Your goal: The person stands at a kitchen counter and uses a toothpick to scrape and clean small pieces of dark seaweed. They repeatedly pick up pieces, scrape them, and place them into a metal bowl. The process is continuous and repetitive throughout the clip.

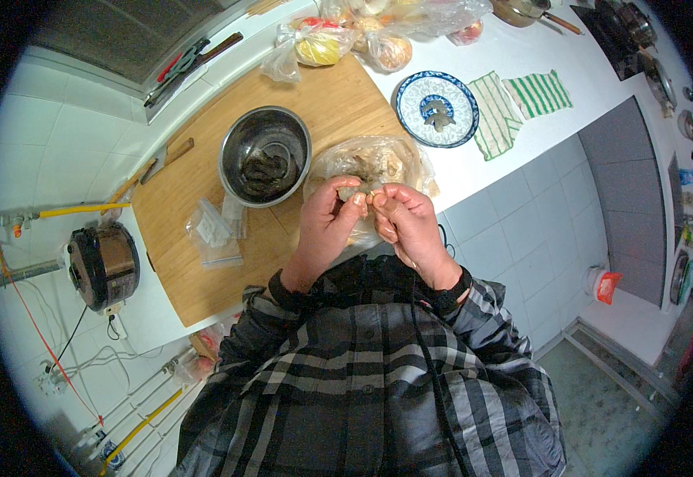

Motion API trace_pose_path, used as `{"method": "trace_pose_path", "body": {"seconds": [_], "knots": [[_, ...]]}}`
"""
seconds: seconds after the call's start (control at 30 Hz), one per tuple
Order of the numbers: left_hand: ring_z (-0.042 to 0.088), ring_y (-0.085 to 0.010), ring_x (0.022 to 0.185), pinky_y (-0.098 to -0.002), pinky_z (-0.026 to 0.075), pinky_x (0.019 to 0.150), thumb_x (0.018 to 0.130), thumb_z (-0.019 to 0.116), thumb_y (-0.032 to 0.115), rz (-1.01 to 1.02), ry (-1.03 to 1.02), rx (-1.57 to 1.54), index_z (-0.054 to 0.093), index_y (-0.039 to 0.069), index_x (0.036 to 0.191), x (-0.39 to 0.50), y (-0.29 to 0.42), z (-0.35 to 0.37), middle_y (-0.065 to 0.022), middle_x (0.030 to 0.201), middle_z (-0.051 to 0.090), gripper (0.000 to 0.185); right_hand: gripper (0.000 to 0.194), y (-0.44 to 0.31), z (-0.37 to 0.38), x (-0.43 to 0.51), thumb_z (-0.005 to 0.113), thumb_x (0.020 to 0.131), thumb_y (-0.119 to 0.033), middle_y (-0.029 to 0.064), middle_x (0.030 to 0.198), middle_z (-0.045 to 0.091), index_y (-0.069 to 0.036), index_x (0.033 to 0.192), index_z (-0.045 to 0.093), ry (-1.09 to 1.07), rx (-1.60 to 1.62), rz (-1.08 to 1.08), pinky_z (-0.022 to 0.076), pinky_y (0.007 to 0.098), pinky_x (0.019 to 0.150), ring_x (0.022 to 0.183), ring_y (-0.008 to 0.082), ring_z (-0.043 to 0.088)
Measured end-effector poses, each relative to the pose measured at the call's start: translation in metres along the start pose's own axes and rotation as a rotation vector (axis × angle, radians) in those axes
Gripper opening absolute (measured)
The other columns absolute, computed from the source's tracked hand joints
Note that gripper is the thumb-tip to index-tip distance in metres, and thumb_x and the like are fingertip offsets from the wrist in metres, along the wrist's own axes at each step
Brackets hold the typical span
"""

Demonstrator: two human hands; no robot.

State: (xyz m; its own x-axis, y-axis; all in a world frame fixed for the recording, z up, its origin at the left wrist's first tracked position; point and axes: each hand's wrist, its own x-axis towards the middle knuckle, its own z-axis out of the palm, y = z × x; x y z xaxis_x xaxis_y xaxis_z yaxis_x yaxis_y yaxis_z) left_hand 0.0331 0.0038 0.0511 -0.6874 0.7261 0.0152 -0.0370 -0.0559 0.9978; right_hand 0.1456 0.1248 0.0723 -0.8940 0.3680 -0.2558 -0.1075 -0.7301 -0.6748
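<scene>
My left hand (334,217) and my right hand (406,223) meet over a clear plastic bag (409,158) at the edge of a wooden board. Between the fingertips is a small greyish, translucent piece (347,192), probably a shrimp; my left hand pinches it, and my right fingertips grip its end. Inside the bag lie brownish scraps, not clear in detail. To the left stands a steel bowl (224,156) with dark, shiny shrimp-like pieces (269,170) at its bottom. Beyond the bag, a blue-and-white plate (409,122) holds several grey pieces (439,116).
The wooden board (173,262) carries small zip bags (214,235) and a knife (170,156). Bagged produce (322,45) lies at the back. Striped cloths (495,116) sit right of the plate, a pan (516,12) behind. A rice cooker (105,268) stands far left.
</scene>
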Motion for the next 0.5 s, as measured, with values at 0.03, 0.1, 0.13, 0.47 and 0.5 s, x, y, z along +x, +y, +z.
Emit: {"method": "trace_pose_path", "body": {"seconds": [0.03,0.1,0.13,0.47,0.5], "knots": [[0.065,-0.0093,0.079,-0.0253,0.053,0.071,0.097,0.064,0.007,-0.002,0.006,0.043,0.061,0.000,0.119,0.000,0.000,0.000,-0.0069,0.096,0.068,0.023,0.013,0.000,0.000,0.000,0.060,0.102,-0.013,-0.0069,0.067,0.051,-0.002,0.097,0.065,-0.010,0.023,0.019,0.0271,0.0195,0.048,0.054,0.0004,0.038],[0.065,-0.0102,0.080,-0.0265,0.053,0.071,0.096,0.065,0.008,-0.007,0.026,0.120,0.061,0.000,0.119,0.000,0.001,-0.002,-0.0076,0.095,0.068,0.024,0.012,-0.001,0.001,0.001,0.061,0.101,-0.012,-0.0063,0.067,0.052,-0.002,0.096,0.066,0.072,-0.105,0.042,0.0289,0.0199,0.048,0.054,0.0015,0.040],[0.065,-0.0106,0.080,-0.0271,0.053,0.071,0.096,0.066,0.009,-0.032,0.029,0.158,0.062,0.001,0.119,0.001,0.002,-0.003,-0.0081,0.096,0.068,0.024,0.012,-0.002,0.002,0.001,0.061,0.101,-0.012,-0.0060,0.067,0.053,-0.002,0.095,0.067,0.102,-0.164,0.041,0.0298,0.0200,0.048,0.054,0.0021,0.041],[0.061,-0.0103,0.081,-0.0264,0.050,0.072,0.095,0.065,0.010,0.088,0.010,0.504,0.064,0.001,0.116,0.007,0.023,-0.007,-0.0061,0.095,0.067,0.023,0.007,-0.015,0.014,-0.004,0.067,0.089,-0.004,0.0106,0.066,0.057,0.002,0.088,0.066,0.147,-1.008,-0.487,0.0426,0.0316,0.052,0.057,0.0180,0.053],[0.062,-0.0115,0.082,-0.0271,0.050,0.073,0.095,0.065,0.010,0.115,0.012,0.505,0.064,0.001,0.116,0.008,0.025,-0.006,-0.0068,0.095,0.067,0.023,0.006,-0.016,0.015,-0.004,0.067,0.089,-0.004,0.0116,0.067,0.057,0.002,0.088,0.066,0.147,-1.013,-0.482,0.0428,0.0322,0.052,0.057,0.0195,0.054]]}}
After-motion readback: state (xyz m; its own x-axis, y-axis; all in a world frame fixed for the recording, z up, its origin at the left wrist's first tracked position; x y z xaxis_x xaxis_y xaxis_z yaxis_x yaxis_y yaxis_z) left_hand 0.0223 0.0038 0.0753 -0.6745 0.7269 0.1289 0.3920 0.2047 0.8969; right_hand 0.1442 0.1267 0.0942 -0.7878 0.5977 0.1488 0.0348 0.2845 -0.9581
